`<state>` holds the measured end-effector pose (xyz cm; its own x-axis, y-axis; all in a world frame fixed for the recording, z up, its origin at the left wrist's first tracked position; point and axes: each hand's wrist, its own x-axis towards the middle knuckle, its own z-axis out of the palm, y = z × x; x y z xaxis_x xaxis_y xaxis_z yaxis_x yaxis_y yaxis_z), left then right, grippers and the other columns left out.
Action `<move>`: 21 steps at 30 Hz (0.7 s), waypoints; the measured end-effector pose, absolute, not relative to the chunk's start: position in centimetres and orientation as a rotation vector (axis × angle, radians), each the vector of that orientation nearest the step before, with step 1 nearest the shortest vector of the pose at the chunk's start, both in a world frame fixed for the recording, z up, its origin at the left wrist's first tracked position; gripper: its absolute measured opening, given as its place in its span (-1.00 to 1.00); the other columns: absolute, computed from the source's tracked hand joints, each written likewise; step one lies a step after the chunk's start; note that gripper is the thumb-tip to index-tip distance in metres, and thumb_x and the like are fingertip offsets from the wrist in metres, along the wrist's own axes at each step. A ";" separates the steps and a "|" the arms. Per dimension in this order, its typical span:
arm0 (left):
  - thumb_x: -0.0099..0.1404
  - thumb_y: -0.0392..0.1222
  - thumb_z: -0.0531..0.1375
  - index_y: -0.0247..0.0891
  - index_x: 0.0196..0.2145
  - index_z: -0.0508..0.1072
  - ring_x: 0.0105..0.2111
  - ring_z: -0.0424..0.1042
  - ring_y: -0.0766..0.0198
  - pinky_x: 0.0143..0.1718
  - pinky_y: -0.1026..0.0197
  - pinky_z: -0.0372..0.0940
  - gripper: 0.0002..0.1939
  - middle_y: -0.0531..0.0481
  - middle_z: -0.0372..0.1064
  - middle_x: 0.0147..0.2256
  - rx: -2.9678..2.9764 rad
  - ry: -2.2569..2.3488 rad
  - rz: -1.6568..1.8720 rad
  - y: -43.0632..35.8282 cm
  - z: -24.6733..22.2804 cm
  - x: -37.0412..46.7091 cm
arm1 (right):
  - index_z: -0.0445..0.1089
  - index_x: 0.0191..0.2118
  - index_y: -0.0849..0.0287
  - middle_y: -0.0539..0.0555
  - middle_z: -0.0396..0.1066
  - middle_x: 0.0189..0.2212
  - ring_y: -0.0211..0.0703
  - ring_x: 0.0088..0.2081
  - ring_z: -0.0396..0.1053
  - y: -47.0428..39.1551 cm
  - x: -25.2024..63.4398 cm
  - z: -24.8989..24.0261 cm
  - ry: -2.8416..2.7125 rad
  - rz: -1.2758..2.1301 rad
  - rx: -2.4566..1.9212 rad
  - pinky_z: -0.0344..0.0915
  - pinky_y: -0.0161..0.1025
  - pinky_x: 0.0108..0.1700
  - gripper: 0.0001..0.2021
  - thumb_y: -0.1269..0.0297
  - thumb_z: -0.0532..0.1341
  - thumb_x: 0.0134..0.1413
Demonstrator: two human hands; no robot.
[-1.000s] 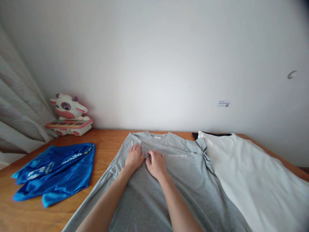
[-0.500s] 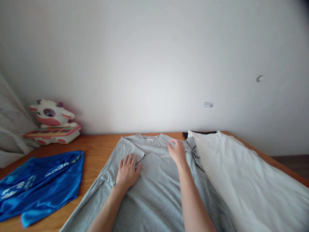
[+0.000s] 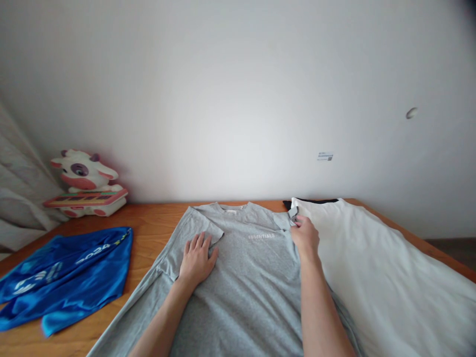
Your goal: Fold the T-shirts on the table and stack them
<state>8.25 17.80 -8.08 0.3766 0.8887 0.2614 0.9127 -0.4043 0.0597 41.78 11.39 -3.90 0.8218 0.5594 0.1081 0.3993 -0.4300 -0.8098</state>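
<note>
A grey T-shirt lies spread on the wooden table, its neckline toward the wall and "ESSENTIALS" printed on the chest. Its left-side sleeve is folded inward over the body. My left hand rests flat on that folded sleeve, fingers stretched out. At the shirt's right edge, my right hand pinches the other sleeve, which is bunched and lifted at its hem. The forearm covers part of the shirt's right side.
White cloth with a black piece under its far edge lies right of the shirt. On the left are a folded blue garment and a cow-shaped toy keyboard. A wall stands behind the wooden table.
My right hand has moved right from above the chest print to the right sleeve and taken hold of it. My left hand stays on the folded sleeve. The view has shifted slightly.
</note>
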 end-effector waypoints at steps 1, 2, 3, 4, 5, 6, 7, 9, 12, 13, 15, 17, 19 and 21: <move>0.45 -0.01 0.04 -0.27 0.25 0.36 0.32 0.17 -0.12 0.30 -0.21 0.07 -0.49 -0.25 0.21 0.31 -2.528 -1.656 -0.383 17.8 -8.1 8.3 | 0.46 0.02 0.07 0.23 0.56 -0.09 0.16 0.03 0.46 11.4 41.5 -3.5 -0.728 0.228 -2.030 0.27 0.06 0.11 -0.54 0.40 0.20 -0.08; 0.45 -0.01 0.04 -0.27 0.24 0.36 0.32 0.17 -0.12 0.30 -0.21 0.06 -0.49 -0.25 0.21 0.31 -2.530 -1.655 -0.378 17.8 -8.1 8.3 | 0.44 0.04 0.09 0.22 0.56 -0.06 0.11 0.04 0.45 11.5 41.2 -2.9 -0.762 0.245 -1.977 0.26 0.04 0.13 -0.54 0.39 0.19 -0.05; 0.45 -0.01 0.03 -0.28 0.24 0.36 0.32 0.16 -0.12 0.30 -0.21 0.06 -0.49 -0.25 0.21 0.31 -2.533 -1.655 -0.374 17.8 -8.1 8.3 | 0.43 0.05 0.10 0.21 0.55 -0.04 0.06 0.04 0.46 11.4 40.9 -2.3 -0.812 0.276 -1.918 0.27 -0.01 0.14 -0.56 0.38 0.17 -0.02; 0.45 -0.01 0.03 -0.29 0.24 0.36 0.32 0.16 -0.12 0.30 -0.21 0.05 -0.49 -0.25 0.21 0.31 -2.537 -1.655 -0.373 17.8 -8.1 8.3 | 0.43 0.04 0.12 0.20 0.54 -0.02 0.00 0.04 0.47 11.4 40.4 -1.5 -0.872 0.318 -1.857 0.29 -0.06 0.13 -0.58 0.37 0.17 0.01; 0.45 -0.01 0.03 -0.29 0.24 0.36 0.32 0.16 -0.12 0.30 -0.21 0.05 -0.48 -0.26 0.21 0.31 -2.539 -1.656 -0.375 17.8 -8.1 8.3 | 0.45 0.01 0.12 0.17 0.55 -0.03 -0.05 0.01 0.49 11.2 39.8 -0.6 -0.940 0.370 -1.798 0.33 -0.13 0.10 -0.61 0.36 0.19 0.02; 0.45 0.00 0.03 -0.29 0.24 0.36 0.32 0.16 -0.12 0.31 -0.21 0.05 -0.48 -0.26 0.21 0.31 -2.541 -1.657 -0.379 17.9 -8.1 8.3 | 0.47 -0.02 0.12 0.14 0.57 -0.06 -0.09 -0.03 0.51 11.0 39.2 0.2 -1.034 0.454 -1.729 0.36 -0.18 0.06 -0.64 0.33 0.23 0.01; 0.45 0.00 0.03 -0.29 0.24 0.36 0.32 0.16 -0.11 0.30 -0.20 0.05 -0.49 -0.26 0.22 0.31 -2.541 -1.658 -0.388 17.9 -8.1 8.2 | 0.48 -0.03 0.12 0.12 0.59 -0.09 -0.11 -0.07 0.53 10.7 38.6 1.0 -1.152 0.584 -1.649 0.39 -0.21 0.02 -0.65 0.30 0.28 0.00; 0.45 0.00 0.04 -0.26 0.23 0.37 0.31 0.18 -0.09 0.30 -0.20 0.06 -0.50 -0.25 0.23 0.30 -2.540 -1.655 -0.416 17.9 -8.1 8.2 | 0.50 -0.03 0.11 0.11 0.60 -0.15 -0.10 -0.11 0.55 10.0 37.4 2.3 -1.408 0.928 -1.456 0.41 -0.19 0.00 -0.63 0.21 0.36 -0.02; 0.44 -0.01 0.05 -0.26 0.22 0.38 0.30 0.18 -0.10 0.30 -0.20 0.06 -0.51 -0.26 0.24 0.29 -2.542 -1.659 -0.432 17.8 -8.0 8.2 | 0.48 0.01 0.12 0.14 0.59 -0.11 -0.08 -0.07 0.53 9.7 36.5 2.9 -1.596 1.164 -1.380 0.38 -0.15 0.03 -0.62 0.11 0.33 0.07; 0.44 -0.01 0.04 -0.26 0.22 0.39 0.30 0.18 -0.10 0.30 -0.20 0.06 -0.51 -0.27 0.24 0.29 -2.543 -1.662 -0.432 17.7 -8.0 8.2 | 0.48 0.00 0.12 0.13 0.58 -0.10 -0.09 -0.06 0.53 9.8 36.6 2.7 -1.597 1.083 -1.501 0.38 -0.18 0.03 -0.64 0.12 0.31 0.10; 0.44 -0.02 0.04 -0.27 0.21 0.39 0.30 0.19 -0.10 0.30 -0.20 0.06 -0.52 -0.26 0.25 0.29 -2.542 -1.665 -0.434 17.7 -8.0 8.3 | 0.48 0.01 0.13 0.14 0.57 -0.08 -0.09 -0.08 0.53 10.2 37.1 1.7 -1.573 0.838 -1.819 0.37 -0.21 0.00 -0.67 0.17 0.27 0.13; 0.44 -0.02 0.05 -0.26 0.21 0.39 0.30 0.19 -0.09 0.30 -0.20 0.06 -0.52 -0.26 0.25 0.28 -2.536 -1.667 -0.440 17.7 -8.0 8.3 | 0.50 -0.01 0.19 0.19 0.57 -0.10 -0.02 -0.08 0.53 10.6 38.0 0.6 -1.551 0.684 -2.065 0.36 -0.19 -0.02 -0.67 0.22 0.27 0.11; 0.44 -0.02 0.05 -0.27 0.21 0.39 0.30 0.19 -0.10 0.30 -0.20 0.06 -0.52 -0.27 0.25 0.29 -2.536 -1.665 -0.434 17.7 -7.9 8.3 | 0.53 -0.08 0.25 0.25 0.58 -0.12 0.07 -0.07 0.53 10.8 38.9 -0.3 -1.541 0.650 -2.172 0.35 -0.15 -0.03 -0.69 0.24 0.30 0.06; 0.44 -0.02 0.05 -0.28 0.22 0.38 0.30 0.18 -0.10 0.31 -0.20 0.05 -0.51 -0.27 0.24 0.29 -2.540 -1.665 -0.420 17.7 -7.9 8.4 | 0.55 -0.11 0.25 0.26 0.59 -0.14 0.09 -0.08 0.53 10.9 39.5 -0.8 -1.538 0.646 -2.203 0.36 -0.16 -0.05 -0.69 0.21 0.32 0.03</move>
